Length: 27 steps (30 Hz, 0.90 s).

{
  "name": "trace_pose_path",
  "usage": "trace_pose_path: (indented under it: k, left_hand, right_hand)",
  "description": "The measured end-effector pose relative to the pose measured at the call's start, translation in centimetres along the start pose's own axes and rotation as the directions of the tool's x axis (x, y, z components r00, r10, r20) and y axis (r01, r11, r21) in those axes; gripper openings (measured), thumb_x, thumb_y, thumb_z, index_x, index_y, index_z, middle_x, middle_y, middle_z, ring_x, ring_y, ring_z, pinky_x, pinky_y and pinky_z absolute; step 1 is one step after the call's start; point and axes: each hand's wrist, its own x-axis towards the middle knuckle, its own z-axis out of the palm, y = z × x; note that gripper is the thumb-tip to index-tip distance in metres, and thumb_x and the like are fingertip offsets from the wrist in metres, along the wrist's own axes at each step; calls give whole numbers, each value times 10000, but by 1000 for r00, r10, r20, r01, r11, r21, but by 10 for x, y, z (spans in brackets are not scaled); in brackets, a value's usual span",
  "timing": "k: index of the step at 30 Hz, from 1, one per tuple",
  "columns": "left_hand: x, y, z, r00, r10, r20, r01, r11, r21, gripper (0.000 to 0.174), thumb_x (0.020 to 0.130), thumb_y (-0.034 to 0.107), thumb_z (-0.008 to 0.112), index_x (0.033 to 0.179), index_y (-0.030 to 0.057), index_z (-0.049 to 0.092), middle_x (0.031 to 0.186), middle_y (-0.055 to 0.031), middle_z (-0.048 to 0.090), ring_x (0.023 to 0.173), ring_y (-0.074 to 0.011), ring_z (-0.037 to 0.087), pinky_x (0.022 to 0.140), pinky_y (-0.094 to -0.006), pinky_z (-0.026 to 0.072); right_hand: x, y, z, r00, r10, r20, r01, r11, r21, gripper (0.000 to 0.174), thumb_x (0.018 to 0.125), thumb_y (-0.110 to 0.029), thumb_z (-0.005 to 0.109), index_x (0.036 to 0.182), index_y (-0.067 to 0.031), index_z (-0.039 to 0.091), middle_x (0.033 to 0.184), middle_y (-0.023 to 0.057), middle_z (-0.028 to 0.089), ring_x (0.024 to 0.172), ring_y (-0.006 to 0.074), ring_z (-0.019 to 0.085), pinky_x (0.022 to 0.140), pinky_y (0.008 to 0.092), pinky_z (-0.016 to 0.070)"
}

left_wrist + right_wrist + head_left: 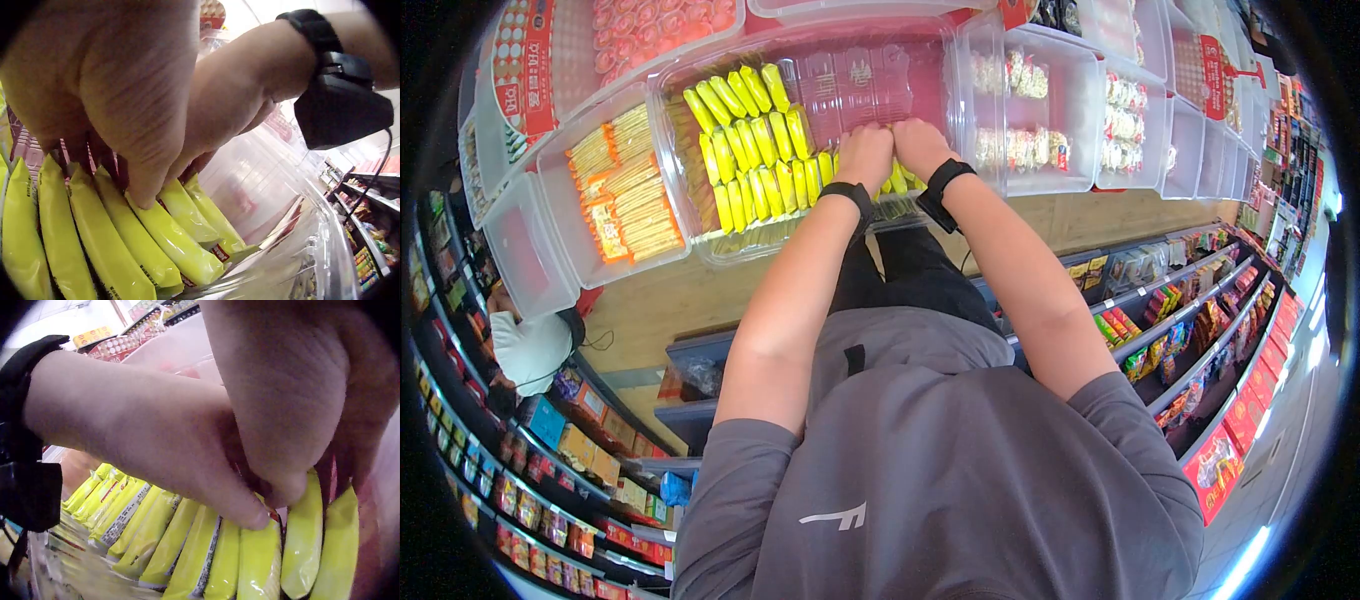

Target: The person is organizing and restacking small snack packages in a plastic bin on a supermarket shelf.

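Shelves point(1186, 384) of packaged goods line both sides of a shop. Yellow packets point(772, 190) stand in three rows in a clear plastic bin point(750, 245), and the left hand point(866, 158) and right hand point(920, 147) meet over the right part of the nearest row. Both grip packet tops, thumbs on the near side and fingers curled over behind, though the fingertips are partly hidden and I can't tell exactly how many packets each holds. Pink shows through the bin's bottom beyond the hands. Just left sits a tub of orange-wrapped sticks point(630, 185); just right, a tub holds white packs point(1025, 150). Each wrist wears a black band point(845, 190). Farther left, a person in a white top point(530, 350) is near the shelving.
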Motion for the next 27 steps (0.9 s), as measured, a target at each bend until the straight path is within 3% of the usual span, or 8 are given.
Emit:
trace_pose_path:
  k: [10, 17, 19, 27]
  left_hand:
    - [-5, 4, -6, 998, 9, -59, -12, 998, -56, 189, 810, 56, 640, 989, 14, 681, 977, -200, 680, 957, -391, 672, 841, -507, 538]
    - [-5, 5, -6, 998, -21, -60, 18, 998, -54, 166, 806, 57, 642, 968, 32, 670, 985, -178, 674, 974, -389, 668, 839, -522, 528]
    - [-4, 2, -4, 999, -6, -53, 3, 999, -47, 257, 790, 71, 683, 1041, 34, 644, 1019, -182, 661, 987, -402, 656, 821, -529, 534]
    - [-7, 1, -5, 1000, 8, -14, -8, 999, -33, 306, 786, 83, 699, 1082, 45, 631, 1033, -172, 655, 1027, -392, 644, 822, -534, 522]
  right_hand:
    - [-2, -3, -18, 990, -36, 136, 39, 999, -20, 267, 928, -154, 516, 1024, -30, 732, 1030, 219, 728, 974, 370, 716, 836, 484, 582]
    - [-6, -6, -9, 996, 13, 91, -13, 1000, 2, 249, 924, -145, 534, 1024, -23, 727, 1031, 218, 728, 976, 372, 716, 835, 485, 584]
    - [-9, -4, -9, 998, 46, 46, -47, 999, 13, 244, 922, -140, 539, 1027, -19, 723, 1036, 217, 728, 981, 373, 715, 837, 485, 584]
    - [-18, -6, -17, 990, -32, 137, 22, 997, 75, 217, 876, -155, 591, 935, 14, 714, 929, 269, 709, 917, 425, 700, 820, 514, 566]
